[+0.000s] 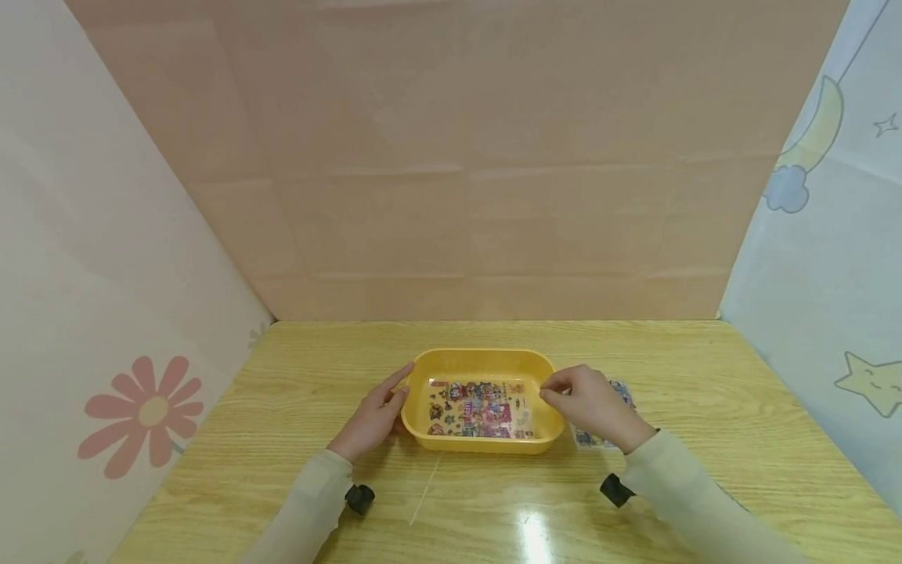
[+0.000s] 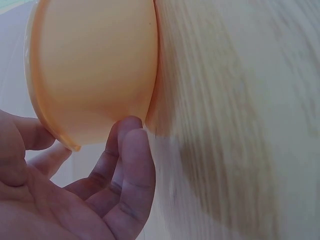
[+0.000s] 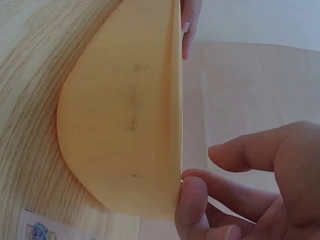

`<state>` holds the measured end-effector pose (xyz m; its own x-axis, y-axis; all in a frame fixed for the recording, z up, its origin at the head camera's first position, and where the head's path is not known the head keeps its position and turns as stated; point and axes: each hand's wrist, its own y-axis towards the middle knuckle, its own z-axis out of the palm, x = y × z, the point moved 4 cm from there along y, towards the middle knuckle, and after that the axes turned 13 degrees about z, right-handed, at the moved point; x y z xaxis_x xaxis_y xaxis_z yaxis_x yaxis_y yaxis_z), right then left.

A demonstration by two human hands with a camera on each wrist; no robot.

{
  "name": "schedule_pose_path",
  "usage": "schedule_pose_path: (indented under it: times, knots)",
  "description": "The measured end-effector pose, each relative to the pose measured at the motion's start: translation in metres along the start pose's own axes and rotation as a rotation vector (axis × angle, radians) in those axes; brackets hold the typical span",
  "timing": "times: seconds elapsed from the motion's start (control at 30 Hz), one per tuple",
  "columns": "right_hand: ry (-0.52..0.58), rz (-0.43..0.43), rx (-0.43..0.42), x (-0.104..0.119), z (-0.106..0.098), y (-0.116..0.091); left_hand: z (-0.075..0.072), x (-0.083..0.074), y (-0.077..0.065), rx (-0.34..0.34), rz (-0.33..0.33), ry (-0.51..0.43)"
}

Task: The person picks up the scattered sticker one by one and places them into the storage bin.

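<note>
A yellow plastic basin (image 1: 475,445) stands on the table with colourful cartoon stickers (image 1: 486,411) spread over its floor. My left hand (image 1: 376,415) holds the basin's left end; in the left wrist view a fingertip meets the rim and other fingers (image 2: 137,160) curl against the outer wall. At the right end, my right hand (image 1: 588,403) hovers with its fingertips right at the rim. A gap separates its thumb from the index finger in the right wrist view, and a tiny bright speck shows beside the fingertips (image 3: 192,192).
A printed cartoon sheet (image 1: 590,439) lies partly under my right hand, just right of the basin. On the wooden table (image 1: 310,368), a thin clear strip (image 1: 424,489) lies in front of the basin. Beige paper (image 1: 465,172) backs the table, with patterned panels at both sides.
</note>
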<state>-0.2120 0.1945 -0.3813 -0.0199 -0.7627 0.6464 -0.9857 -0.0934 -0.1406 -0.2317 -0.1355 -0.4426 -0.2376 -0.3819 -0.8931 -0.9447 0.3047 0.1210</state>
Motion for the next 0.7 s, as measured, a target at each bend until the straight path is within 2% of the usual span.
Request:
schedule_pose_path:
  times: [0.23,0.5,0.7]
  knots:
    - [0.055,-0.001,-0.030,-0.007,-0.004,0.001,0.000,0.001,0.001,0.001,0.003,0.005]
    - [0.078,0.016,-0.124,-0.024,-0.016,0.003,0.000,0.002,0.002,0.001,0.007,-0.001]
    - [0.108,0.061,-0.111,-0.043,-0.021,0.004,0.000,0.002,0.002,0.002,0.011,-0.005]
